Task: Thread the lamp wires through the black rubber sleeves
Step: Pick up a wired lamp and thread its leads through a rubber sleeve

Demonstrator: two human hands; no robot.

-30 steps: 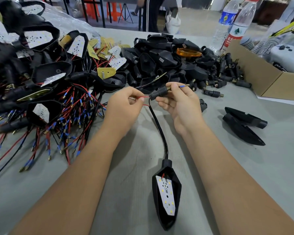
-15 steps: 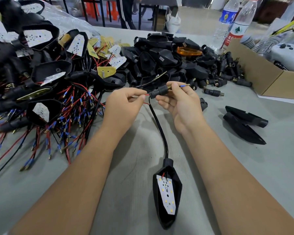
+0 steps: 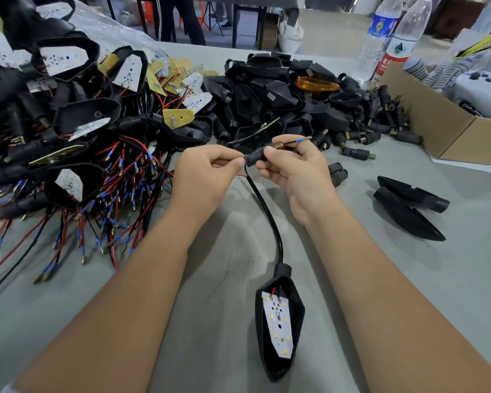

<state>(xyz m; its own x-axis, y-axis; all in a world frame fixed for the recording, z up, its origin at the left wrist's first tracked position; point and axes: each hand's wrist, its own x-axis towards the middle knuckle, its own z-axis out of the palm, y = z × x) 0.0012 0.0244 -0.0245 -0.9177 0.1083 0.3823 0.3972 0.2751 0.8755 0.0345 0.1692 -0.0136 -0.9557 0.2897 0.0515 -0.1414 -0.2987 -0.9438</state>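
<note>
Two hands meet mid-table: black rubber sleeve [image 3: 255,158] is pinched by right hand [image 3: 294,168], its fingers clamped on it; wire [image 3: 265,211] is pinched at the sleeve's mouth by left hand [image 3: 206,173]. Wire judged light, floppy, best gripped near the tip; sleeve soft, grippy.

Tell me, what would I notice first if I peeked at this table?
Probably the two hands, left hand and right hand, in the middle, pinching a black rubber sleeve with a blue-tipped wire poking out. On the left sprawls a big heap of lamps with red wires. One lamp lies near you, its white board facing up.
</note>
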